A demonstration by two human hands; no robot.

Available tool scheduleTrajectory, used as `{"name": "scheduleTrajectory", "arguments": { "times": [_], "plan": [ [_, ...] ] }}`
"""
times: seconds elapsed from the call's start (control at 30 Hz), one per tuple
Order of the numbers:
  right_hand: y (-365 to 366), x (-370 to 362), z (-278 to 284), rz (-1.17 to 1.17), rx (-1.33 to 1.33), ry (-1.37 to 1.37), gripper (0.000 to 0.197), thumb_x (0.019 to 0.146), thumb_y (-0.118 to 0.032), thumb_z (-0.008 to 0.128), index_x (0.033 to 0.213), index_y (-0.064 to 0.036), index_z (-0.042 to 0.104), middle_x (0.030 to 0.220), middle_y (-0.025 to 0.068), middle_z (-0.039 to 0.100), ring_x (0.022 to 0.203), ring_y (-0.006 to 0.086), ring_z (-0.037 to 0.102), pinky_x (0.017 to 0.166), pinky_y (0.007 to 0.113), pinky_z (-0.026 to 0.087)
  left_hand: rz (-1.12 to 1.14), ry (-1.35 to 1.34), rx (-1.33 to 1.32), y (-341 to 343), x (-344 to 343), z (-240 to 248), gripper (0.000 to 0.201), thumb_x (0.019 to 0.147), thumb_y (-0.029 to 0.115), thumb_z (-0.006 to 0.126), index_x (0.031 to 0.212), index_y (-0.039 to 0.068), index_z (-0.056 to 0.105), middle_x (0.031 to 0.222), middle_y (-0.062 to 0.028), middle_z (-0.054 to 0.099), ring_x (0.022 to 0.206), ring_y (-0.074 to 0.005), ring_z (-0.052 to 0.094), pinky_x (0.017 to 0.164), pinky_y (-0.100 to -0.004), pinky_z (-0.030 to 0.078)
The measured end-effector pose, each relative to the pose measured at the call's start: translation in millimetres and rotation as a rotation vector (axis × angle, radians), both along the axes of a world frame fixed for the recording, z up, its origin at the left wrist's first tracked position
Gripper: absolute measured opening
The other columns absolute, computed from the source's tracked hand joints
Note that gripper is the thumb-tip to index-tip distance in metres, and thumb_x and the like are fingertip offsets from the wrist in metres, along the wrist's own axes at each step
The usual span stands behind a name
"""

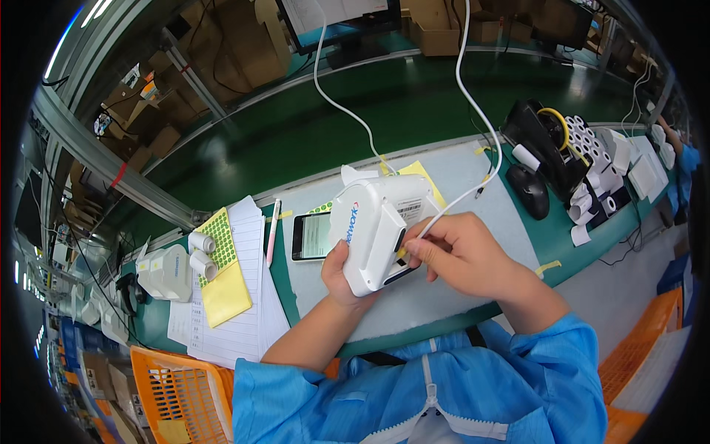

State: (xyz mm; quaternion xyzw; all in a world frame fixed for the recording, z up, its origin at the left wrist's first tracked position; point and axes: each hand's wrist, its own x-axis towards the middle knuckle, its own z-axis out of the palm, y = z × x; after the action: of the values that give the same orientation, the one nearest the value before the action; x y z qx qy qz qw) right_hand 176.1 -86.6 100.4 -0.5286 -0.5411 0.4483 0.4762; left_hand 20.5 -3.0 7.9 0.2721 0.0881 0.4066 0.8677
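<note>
My left hand (338, 275) grips a bulky white device (364, 235), shaped like a card payment terminal, with blue lettering and a printed label. The device is tilted above the grey work mat (481, 233). My right hand (477, 255) pinches the end of a white cable (497, 148) at a dark slot in the device's right side. Fingers hide the cable's tip, so I cannot tell whether it is plugged in. Left of the device lies a unit with a lit screen (316, 237). Yellow paper (425, 181) shows behind the device.
Papers (248, 259), green dot stickers (218, 233), paper rolls (201, 253) and a pink-white pen (274, 233) lie left. Another white device (166, 274) is beyond them. Right are a black mouse (527, 191), a black scanner (543, 144) and several paper rolls (599, 166). Orange baskets (181, 392) flank me.
</note>
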Motion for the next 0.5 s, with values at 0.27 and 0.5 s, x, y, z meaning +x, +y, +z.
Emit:
{"name": "scheduleTrajectory", "arguments": {
  "times": [0.27, 0.5],
  "plan": [
    [5.4, -0.9, 7.7, -0.043, 0.094, -0.369, 0.018, 0.079, -0.015, 0.056, 0.076, 0.0025, 0.061, 0.065, 0.0179, 0.060, 0.058, 0.0290, 0.060, 0.056, 0.037, 0.046, -0.035, -0.154, 0.022, -3.9, -5.9, -2.6, 0.063, 0.079, 0.046, 0.044, 0.123, 0.001, 0.046, 0.113, -0.0147, 0.058, 0.103, -0.0273, 0.057, 0.091, -0.0385, 0.044],
    [6.5, -3.2, -2.7, 0.103, 0.006, -0.192, 0.015, 0.082, -0.012, 0.054, 0.078, 0.0024, 0.059, 0.064, 0.0110, 0.060, 0.056, 0.0194, 0.058, 0.053, 0.030, 0.047, 0.021, 0.101, 0.073, -2.2, -3.0, -0.4, 0.065, 0.077, 0.054, 0.039, 0.113, 0.001, 0.051, 0.091, -0.0186, 0.058, 0.065, -0.0274, 0.058, 0.053, -0.0410, 0.050]
  ]
}}
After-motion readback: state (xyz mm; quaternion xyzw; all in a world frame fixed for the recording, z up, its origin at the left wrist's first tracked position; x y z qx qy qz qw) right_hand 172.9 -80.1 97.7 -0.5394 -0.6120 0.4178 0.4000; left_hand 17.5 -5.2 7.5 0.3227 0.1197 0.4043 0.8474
